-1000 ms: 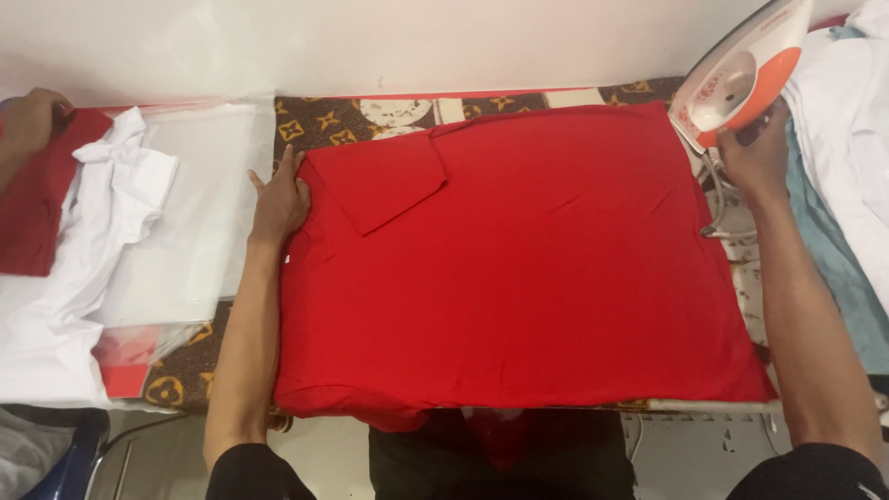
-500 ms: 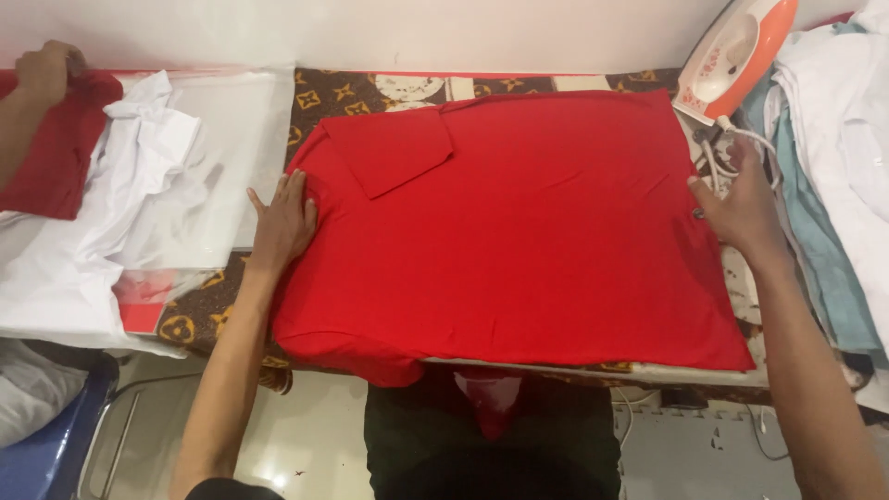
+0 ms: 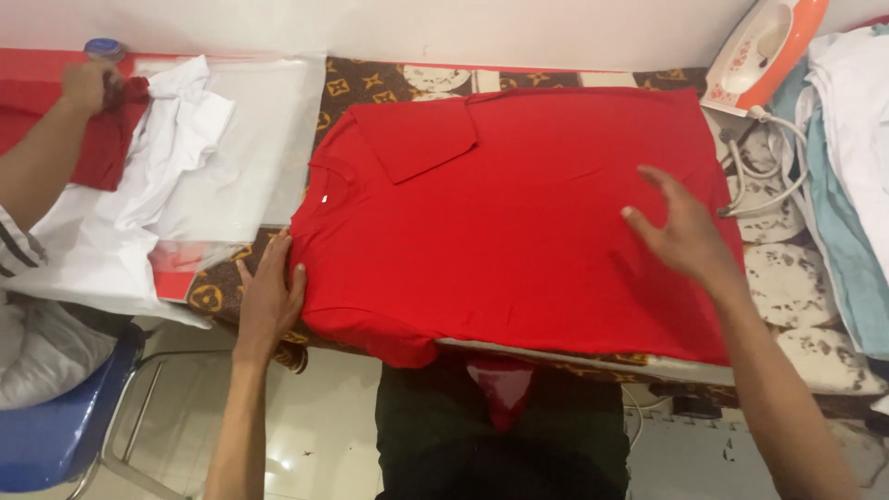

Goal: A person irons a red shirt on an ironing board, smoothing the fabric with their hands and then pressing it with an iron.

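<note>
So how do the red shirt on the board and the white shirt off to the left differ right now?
The red shirt lies flat and smooth across the board; the white shirt is bunched and creased. The red one has a sleeve folded inward; the white one rests on clear plastic sheeting. Both look like plain, single-colour tops.

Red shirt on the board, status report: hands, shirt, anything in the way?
Left hand flat at red shirt left edge; right hand open above its right side. Shirt spread, sleeve folded in. Iron parked upright, far right corner.
</note>
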